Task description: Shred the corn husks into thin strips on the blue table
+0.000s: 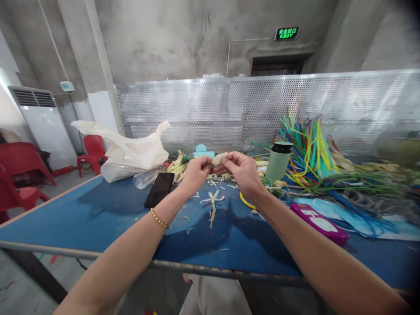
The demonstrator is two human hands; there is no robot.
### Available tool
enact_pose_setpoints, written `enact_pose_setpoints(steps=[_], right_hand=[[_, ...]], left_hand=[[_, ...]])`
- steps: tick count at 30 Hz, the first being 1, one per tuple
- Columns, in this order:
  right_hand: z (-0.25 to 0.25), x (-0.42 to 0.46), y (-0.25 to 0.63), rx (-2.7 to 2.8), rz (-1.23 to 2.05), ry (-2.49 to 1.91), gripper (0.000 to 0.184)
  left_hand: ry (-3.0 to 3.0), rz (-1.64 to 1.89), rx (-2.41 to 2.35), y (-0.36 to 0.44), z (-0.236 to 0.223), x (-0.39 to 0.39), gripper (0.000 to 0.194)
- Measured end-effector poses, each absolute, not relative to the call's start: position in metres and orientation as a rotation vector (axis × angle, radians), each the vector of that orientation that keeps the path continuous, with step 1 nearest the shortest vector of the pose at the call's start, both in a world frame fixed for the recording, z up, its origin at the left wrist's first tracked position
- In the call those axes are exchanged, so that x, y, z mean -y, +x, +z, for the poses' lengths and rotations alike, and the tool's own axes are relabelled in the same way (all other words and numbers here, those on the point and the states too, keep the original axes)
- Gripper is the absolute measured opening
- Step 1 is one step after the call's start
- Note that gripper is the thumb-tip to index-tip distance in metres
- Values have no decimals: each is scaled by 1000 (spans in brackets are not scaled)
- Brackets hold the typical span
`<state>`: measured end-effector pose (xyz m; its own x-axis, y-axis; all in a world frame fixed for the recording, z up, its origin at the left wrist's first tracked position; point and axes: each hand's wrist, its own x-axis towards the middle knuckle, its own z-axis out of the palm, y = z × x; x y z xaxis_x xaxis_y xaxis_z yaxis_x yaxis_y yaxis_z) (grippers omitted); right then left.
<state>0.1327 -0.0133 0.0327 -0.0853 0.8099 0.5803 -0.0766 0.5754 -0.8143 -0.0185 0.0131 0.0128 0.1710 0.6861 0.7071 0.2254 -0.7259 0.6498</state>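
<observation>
Above the middle of the blue table, both hands pinch a pale, leaf-like strip (219, 159) that looks like dried husk. My left hand (197, 169), with a gold bead bracelet (159, 218) at its wrist, grips the left end between closed fingertips. Thumb and fingers of my right hand (241, 169) are closed on the right end. Below the hands lies a small braided piece of pale strips (212, 205), its loose ends splayed out at the top. Short scraps of the same pale material are scattered around it.
A black phone (159, 190), a clear plastic bottle (147, 176) and a white plastic bag (133, 153) lie on the left. To the right stand a green bottle (279, 161) and colourful strips (311, 146), with a purple box (319, 223) nearer. A perforated metal screen (203, 105) backs the table.
</observation>
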Motion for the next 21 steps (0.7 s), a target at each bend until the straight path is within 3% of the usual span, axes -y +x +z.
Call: enact_pose_setpoints(steps=[13, 18, 21], right_hand=[[36, 12, 134, 1304, 775, -607, 26], [39, 8, 141, 1289, 793, -708, 29], [35, 7, 140, 1292, 834, -710, 28]], left_hand=[[2312, 1524, -1436, -30, 13, -24, 20], [1951, 1604, -1101, -31, 24, -18, 12], [1899, 1413, -835, -22, 28, -2, 21]])
